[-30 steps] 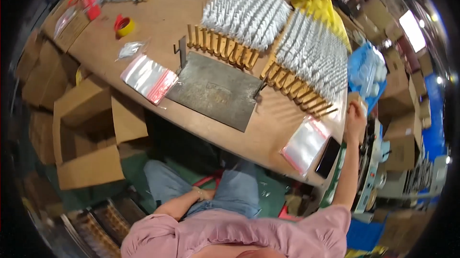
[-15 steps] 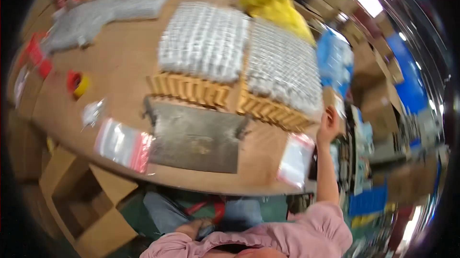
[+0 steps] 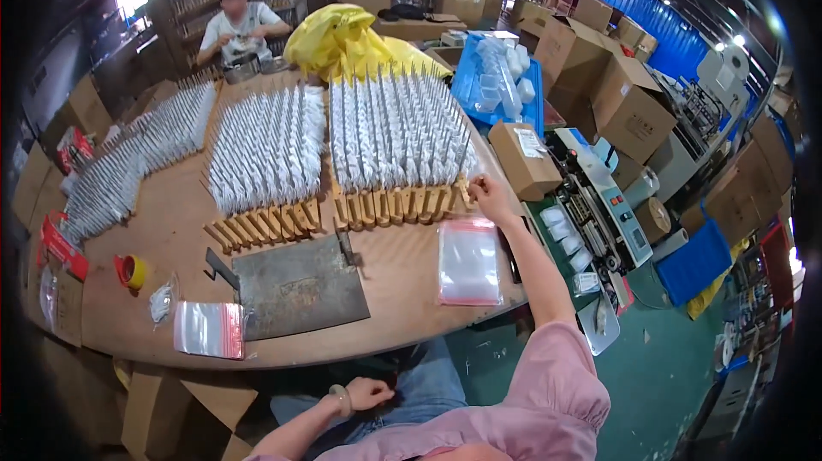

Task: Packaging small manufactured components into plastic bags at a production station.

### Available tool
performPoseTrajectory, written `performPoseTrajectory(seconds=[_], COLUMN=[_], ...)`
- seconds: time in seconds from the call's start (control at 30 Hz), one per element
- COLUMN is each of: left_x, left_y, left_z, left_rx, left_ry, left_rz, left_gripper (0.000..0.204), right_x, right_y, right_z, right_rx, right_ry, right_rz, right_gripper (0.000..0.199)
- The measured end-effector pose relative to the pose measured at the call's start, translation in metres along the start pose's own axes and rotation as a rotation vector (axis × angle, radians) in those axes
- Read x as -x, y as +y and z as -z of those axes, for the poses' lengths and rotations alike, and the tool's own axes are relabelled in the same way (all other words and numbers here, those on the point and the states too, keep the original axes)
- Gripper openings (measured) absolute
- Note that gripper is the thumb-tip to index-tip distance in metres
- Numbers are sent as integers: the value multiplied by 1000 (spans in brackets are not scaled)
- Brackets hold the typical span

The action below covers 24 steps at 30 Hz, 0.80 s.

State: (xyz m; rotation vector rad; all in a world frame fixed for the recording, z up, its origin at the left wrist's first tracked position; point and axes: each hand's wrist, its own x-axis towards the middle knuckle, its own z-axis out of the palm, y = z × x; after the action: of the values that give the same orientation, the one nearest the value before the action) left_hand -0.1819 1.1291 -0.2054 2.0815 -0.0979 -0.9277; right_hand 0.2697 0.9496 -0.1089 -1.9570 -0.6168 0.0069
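My right hand (image 3: 488, 194) reaches out at the near right corner of the right-hand rack (image 3: 402, 131), fingers pinched at the end of a wooden strip (image 3: 466, 192). The rack is made of several wooden strips side by side, bristling with thin upright metal rods with white wrapping at their lower parts. Just left of it is a similar rack (image 3: 267, 148). Down over my lap, my left hand (image 3: 368, 394) is closed with its fingers curled, a bracelet on the wrist, and nothing shows in it. Below my right hand lies a stack of clear zip bags (image 3: 469, 268).
A dark metal plate (image 3: 300, 290) lies near the table's front edge, beside more zip bags (image 3: 205, 329) and yellow tape (image 3: 131, 272). Further racks (image 3: 141, 161) stand left. Right are a cardboard box (image 3: 524, 160), a blue tray (image 3: 527, 110) and a machine (image 3: 604, 196). A co-worker (image 3: 244, 29) sits beyond.
The view has swung up and to the right, bringing the co-worker and the room into sight. My left hand now shows more fully over my lap. My right hand stays by the rack's right corner.
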Motion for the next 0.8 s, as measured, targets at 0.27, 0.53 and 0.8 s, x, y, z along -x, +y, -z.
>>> performPoseTrajectory(seconds=[0.27,0.53,0.8], left_x=[-132,-185,36], left_y=[207,184,116], left_z=[121,161,125], left_rx=[1137,1370,1058], left_ry=[415,319,337], left_rz=[-297,-352,-187], left_gripper=[37,34,32], right_x=[14,142,77], right_y=[-36,-146,-147], right_z=[69,33,104], right_rx=[-55,158,805], right_ry=[44,-87,278], right_rz=[117,284,737], right_gripper=[10,10,43])
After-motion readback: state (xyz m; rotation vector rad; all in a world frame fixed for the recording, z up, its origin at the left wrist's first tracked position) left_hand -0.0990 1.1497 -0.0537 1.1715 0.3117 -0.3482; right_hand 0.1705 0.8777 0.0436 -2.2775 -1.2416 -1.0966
